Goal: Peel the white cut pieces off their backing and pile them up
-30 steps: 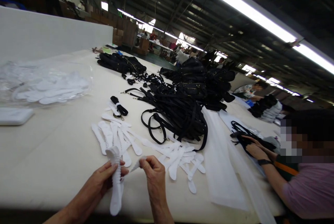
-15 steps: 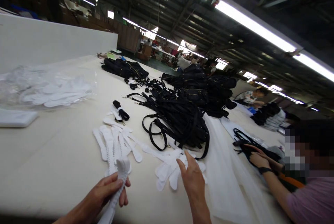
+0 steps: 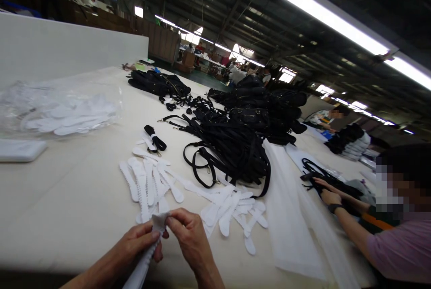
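My left hand (image 3: pixel 143 240) is closed around several long white strips (image 3: pixel 139 269) with notched edges, their lower ends hanging toward the table's near edge. With thumb and forefinger, my right hand (image 3: pixel 190 235) pinches the curled top end (image 3: pixel 159 221) of the same strips. Just beyond my hands lies a loose pile of white notched strips (image 3: pixel 148 177) with rounded ends. A second pile of white strips (image 3: pixel 230 206) spreads to the right. Behind the first pile sits a coiled black strap (image 3: pixel 155 138) bound with a white band.
A heap of black straps (image 3: pixel 232 150) fills the middle, with stacked black bags (image 3: pixel 256 100) behind. A clear plastic bag (image 3: pixel 67 111) of white strips is at left, near a white slab (image 3: pixel 22 150). White sheets (image 3: pixel 291 217) lie at right, beside a co-worker (image 3: pixel 400 244) handling black straps.
My right hand has moved left from the right-hand pile and now grips the top end of the strips in my left hand. My left hand has stayed nearly in place.
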`<state>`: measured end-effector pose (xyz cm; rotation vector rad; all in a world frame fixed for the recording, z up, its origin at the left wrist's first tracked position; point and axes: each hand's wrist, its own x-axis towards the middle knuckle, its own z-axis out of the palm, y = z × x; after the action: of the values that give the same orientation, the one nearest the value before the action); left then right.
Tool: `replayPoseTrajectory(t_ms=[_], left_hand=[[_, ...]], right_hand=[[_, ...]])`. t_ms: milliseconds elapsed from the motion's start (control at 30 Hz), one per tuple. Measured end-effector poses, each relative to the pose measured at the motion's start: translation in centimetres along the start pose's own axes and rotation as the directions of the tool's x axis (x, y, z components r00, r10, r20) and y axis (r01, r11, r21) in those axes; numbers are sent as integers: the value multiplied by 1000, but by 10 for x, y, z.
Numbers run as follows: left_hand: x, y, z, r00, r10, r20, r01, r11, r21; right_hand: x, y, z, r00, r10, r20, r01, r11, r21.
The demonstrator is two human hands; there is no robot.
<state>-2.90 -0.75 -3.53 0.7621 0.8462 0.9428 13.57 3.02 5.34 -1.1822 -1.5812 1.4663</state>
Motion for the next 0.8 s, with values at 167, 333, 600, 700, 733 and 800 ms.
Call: replayPoseTrajectory(t_ms=[167, 333, 600, 700, 733, 800], left_hand=[[-1, -1, 4, 999, -26, -39, 29, 998, 54], [3, 1, -2, 983, -76, -166, 82, 996, 26], [-6, 21, -2, 971, 8, -238, -57, 978, -201], [-7, 16, 0, 991, 19, -133, -50, 972, -228], [-7, 13, 0, 994, 17, -105, -39, 976, -216], [-5, 8, 1, 998, 10, -58, -20, 983, -182]], right_hand=[[0, 8, 7, 983, 55, -172, -46, 997, 59], [0, 16, 6, 951, 60, -304, -37, 996, 80], [7, 28, -80, 820, -98, -564, 10, 987, -158], [13, 30, -130, 777, -151, -611, -84, 937, -338], [14, 31, -141, 766, -183, -616, -117, 903, -414], [14, 28, -149, 745, -286, -602, -145, 812, -566]])
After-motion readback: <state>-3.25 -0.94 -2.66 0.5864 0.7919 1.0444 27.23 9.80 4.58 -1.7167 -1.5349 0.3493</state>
